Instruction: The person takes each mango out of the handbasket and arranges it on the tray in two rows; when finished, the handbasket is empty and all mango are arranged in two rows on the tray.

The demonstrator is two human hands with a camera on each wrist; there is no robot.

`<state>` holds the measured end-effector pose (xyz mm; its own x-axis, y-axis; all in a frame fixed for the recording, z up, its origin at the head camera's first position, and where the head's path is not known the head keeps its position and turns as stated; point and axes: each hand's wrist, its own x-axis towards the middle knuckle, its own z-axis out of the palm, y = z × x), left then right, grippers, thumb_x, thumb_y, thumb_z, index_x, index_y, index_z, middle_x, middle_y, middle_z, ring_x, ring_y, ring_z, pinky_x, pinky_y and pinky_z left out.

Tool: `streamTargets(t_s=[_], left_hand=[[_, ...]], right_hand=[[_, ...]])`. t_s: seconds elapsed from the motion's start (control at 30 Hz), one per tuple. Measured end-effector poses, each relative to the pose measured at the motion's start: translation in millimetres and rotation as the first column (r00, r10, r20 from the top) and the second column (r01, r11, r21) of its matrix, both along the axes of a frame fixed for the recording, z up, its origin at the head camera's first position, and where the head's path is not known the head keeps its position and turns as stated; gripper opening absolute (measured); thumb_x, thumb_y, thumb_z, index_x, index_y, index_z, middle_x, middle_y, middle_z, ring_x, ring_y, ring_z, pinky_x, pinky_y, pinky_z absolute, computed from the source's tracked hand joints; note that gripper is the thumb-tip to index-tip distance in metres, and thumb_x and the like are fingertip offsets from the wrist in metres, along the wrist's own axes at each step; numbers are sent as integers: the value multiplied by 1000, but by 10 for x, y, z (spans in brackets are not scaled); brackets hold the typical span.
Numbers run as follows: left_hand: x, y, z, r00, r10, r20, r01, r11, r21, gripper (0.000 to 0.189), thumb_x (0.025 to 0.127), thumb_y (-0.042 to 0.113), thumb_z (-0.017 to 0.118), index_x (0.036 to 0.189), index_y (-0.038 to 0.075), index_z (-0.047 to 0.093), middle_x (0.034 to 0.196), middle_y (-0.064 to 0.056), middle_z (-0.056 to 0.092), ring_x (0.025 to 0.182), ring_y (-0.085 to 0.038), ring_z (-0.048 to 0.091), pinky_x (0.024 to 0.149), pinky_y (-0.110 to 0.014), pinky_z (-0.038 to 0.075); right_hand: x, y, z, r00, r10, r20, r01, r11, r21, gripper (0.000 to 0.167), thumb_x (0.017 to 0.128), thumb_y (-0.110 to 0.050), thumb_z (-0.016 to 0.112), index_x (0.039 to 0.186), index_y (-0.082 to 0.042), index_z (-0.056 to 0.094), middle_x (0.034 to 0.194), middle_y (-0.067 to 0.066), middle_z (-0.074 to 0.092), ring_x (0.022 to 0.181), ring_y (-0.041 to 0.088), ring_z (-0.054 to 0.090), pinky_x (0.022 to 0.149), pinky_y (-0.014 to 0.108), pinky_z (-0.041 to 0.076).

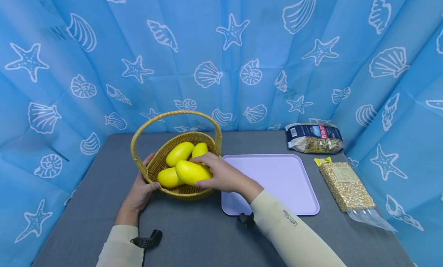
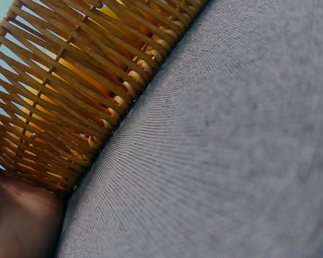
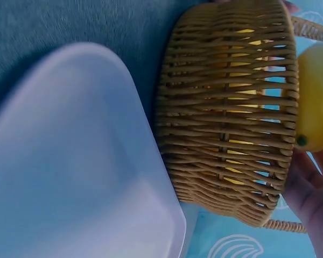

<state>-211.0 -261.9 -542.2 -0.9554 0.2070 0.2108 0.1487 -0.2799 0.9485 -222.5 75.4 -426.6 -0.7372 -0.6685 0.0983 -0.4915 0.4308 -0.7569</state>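
A wicker basket (image 1: 188, 196) with a tall arched handle stands on the left half of the table. Several yellow mangoes lie inside, one (image 1: 179, 153) towards the back. My left hand (image 1: 140, 192) grips the basket's left side, thumb at the rim and fingers behind; in the left wrist view the palm (image 2: 24, 217) is against the weave. My right hand (image 1: 221, 172) holds a mango (image 1: 192, 173) over the basket's right part, thumb below and fingers over its end. In the right wrist view this mango (image 3: 316, 99) shows above the basket's rim.
A lilac tray (image 1: 270, 182) lies right of the basket, under my right forearm. Farther right are a pasta bag (image 1: 314, 138) at the back edge and a clear pack of corn kernels (image 1: 347, 185). A blue shell-print curtain (image 1: 228, 67) hangs behind the grey table.
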Motion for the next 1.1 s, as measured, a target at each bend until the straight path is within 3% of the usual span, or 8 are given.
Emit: streamTargets(t_s=[0.23,0.4,0.8,1.1], left_hand=[[2,10,13,1000,5,10,-5,1000,-5,105,95,-10,77,176,16,15,172,-19,27,147,-33,40,109,-31,48],[2,14,22,1000,3,10,-3,1000,-6,106,95,-11,77,176,15,14,172,-19,26,148,-33,40,109,-31,48],[-8,12,1,1000,12,5,-12,1000,-6,104,95,-11,77,176,16,17,172,-18,28,148,-34,40,109,-30,47],[4,18,9,1000,12,13,-12,1000,-3,102,96,-11,76,176,17,18,172,-19,26,148,-32,40,109,-31,47]], right_hand=[[89,170,-34,994,-109,-21,103,980,-169,64,96,-26,86,154,-16,60,141,2,57,116,21,56,95,42,55],[133,309,-88,981,-195,-5,188,954,-235,65,96,-26,87,155,-18,60,141,0,58,114,21,59,90,43,58],[240,597,-294,938,-342,55,342,893,-291,65,96,-28,88,153,-18,61,141,2,61,121,26,60,92,52,56],[239,840,-428,882,-459,103,469,839,-277,65,96,-26,87,154,-15,60,147,6,59,119,30,59,94,52,53]])
